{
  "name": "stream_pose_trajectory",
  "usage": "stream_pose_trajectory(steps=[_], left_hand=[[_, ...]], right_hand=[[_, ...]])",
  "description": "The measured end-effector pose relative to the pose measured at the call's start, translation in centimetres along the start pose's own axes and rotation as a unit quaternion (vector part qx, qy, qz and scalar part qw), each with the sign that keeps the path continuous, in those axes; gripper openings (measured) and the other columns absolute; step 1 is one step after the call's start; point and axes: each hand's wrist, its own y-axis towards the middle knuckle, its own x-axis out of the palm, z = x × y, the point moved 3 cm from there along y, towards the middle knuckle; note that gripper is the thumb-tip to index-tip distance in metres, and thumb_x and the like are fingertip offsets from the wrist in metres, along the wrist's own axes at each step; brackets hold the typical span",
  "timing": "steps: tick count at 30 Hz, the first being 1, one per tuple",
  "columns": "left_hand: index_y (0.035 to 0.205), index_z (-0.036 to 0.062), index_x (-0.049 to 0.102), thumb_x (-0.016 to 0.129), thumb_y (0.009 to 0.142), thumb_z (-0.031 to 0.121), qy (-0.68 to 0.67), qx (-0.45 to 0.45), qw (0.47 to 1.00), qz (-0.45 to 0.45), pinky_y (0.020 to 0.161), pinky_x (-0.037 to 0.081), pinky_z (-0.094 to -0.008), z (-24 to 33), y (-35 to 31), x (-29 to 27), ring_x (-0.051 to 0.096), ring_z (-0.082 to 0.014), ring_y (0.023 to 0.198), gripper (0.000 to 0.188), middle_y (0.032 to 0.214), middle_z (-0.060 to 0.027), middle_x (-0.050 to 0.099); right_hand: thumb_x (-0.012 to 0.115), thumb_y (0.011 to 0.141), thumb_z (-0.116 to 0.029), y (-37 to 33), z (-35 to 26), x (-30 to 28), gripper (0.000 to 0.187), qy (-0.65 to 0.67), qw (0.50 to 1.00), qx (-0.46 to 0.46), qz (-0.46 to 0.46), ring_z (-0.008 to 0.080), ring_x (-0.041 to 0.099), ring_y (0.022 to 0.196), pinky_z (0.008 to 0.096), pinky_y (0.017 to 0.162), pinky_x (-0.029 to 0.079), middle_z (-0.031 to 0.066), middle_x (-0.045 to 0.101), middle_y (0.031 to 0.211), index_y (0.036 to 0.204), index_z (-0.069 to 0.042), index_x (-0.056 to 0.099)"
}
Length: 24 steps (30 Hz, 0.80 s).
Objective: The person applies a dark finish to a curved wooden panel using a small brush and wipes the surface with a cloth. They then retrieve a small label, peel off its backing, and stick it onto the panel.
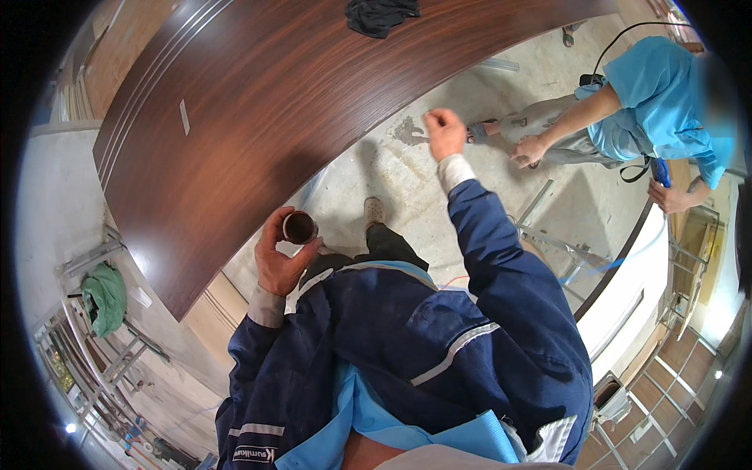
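My left hand (280, 258) grips a small dark brown cup-shaped part (299, 227), its round opening facing up, held close to the edge of a large dark wood-grain panel (258, 102). My right hand (444, 133) is stretched forward over the concrete floor, fingers curled shut; whether anything small sits in them is hidden. Both arms wear dark blue jacket sleeves with grey stripes. One shoe (374, 210) shows on the floor below me.
Another person in a light blue shirt (658, 94) bends at the right, hands near metal frames (548, 227). A black cloth (380, 16) lies on the panel's far end. A green rag (106, 294) and ladder rails stand at the left. A cable (627, 39) runs at the back.
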Motion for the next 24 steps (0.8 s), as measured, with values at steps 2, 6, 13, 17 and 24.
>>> stream_pose_trajectory(steps=[2,6,13,17,24], left_hand=[[0.133,0.0031,0.058,0.088,0.077,0.016,0.000,-0.002,1.000,-0.004,0.093,0.052,-0.0325,0.0,0.4,0.1,0.069,-0.0165,0.101,0.064,0.112,-0.0062,0.072],[0.134,0.0033,0.058,0.088,0.077,0.016,-0.008,-0.005,1.000,-0.003,0.093,0.053,-0.0324,0.2,1.0,0.5,0.069,-0.0164,0.101,0.065,0.112,-0.0065,0.072],[0.131,0.0045,0.063,0.088,0.077,0.016,-0.018,-0.023,1.000,-0.012,0.093,0.053,-0.0322,0.3,1.7,0.7,0.069,-0.0163,0.104,0.060,0.115,-0.0066,0.072],[0.128,0.0041,0.066,0.088,0.076,0.016,-0.044,-0.042,0.997,-0.049,0.099,0.050,-0.0344,0.4,2.0,0.4,0.066,-0.0199,0.116,0.058,0.125,-0.0111,0.069],[0.128,0.0031,0.068,0.087,0.076,0.016,-0.070,0.039,0.990,-0.114,0.113,0.042,-0.0412,1.2,3.9,-0.4,0.056,-0.0280,0.133,0.057,0.143,-0.0179,0.059]], right_hand=[[0.074,0.087,-0.022,3.8,1.2,-2.2,0.021,-0.045,0.996,0.007,0.071,0.0280,0.073,0.086,0.0380,0.081,0.056,0.0157,0.076,0.094,0.098,-0.004,0.076],[0.073,0.088,-0.024,7.9,1.8,-4.2,0.022,-0.036,0.990,0.023,0.132,0.0297,0.073,0.085,0.0392,0.080,0.056,0.0158,0.076,0.094,0.098,-0.005,0.076],[0.072,0.092,-0.023,-4.2,-3.3,2.1,0.022,-0.046,0.986,-0.051,-0.154,0.0273,0.070,0.094,0.0364,0.086,0.054,0.0148,0.074,0.102,0.105,-0.006,0.077],[0.069,0.096,-0.018,-11.4,-7.5,5.0,0.020,0.153,0.925,0.037,-0.345,0.0227,0.068,0.090,0.0340,0.083,0.055,0.0092,0.073,0.100,0.108,-0.003,0.075],[0.067,0.098,-0.005,-15.4,-14.9,8.8,0.016,0.535,0.639,0.273,-0.480,0.0167,0.069,0.088,0.0303,0.076,0.056,0.0069,0.071,0.103,0.114,-0.005,0.064]])
